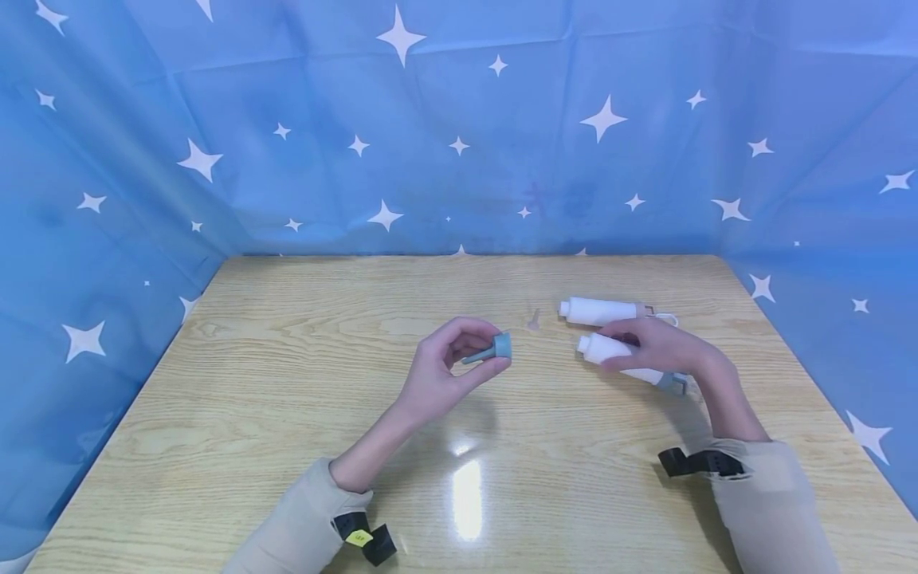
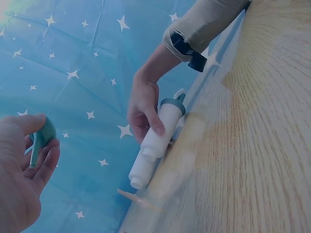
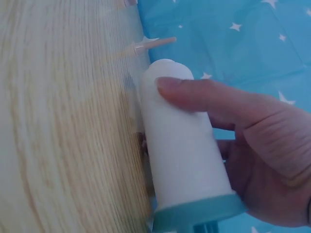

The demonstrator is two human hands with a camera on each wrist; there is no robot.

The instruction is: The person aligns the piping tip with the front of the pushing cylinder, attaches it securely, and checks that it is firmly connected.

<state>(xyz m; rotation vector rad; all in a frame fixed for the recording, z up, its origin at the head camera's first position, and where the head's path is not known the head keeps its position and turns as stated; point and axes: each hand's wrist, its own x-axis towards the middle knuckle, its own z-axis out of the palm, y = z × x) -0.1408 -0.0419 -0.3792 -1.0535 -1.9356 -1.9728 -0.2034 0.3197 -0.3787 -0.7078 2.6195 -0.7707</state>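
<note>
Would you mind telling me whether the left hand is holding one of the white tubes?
No, the left hand pinches a small teal cap, while the right hand grips the white tube.

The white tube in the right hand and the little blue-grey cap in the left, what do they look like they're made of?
White tube: probably plastic, smooth and matte, opaque with an even moulded shape and a teal collar. Blue-grey cap: likely moulded plastic or rubber, dull finish, uniform colour; the look leaves that open. Table: wood-grain surface, glossy, with a light reflection.
</note>
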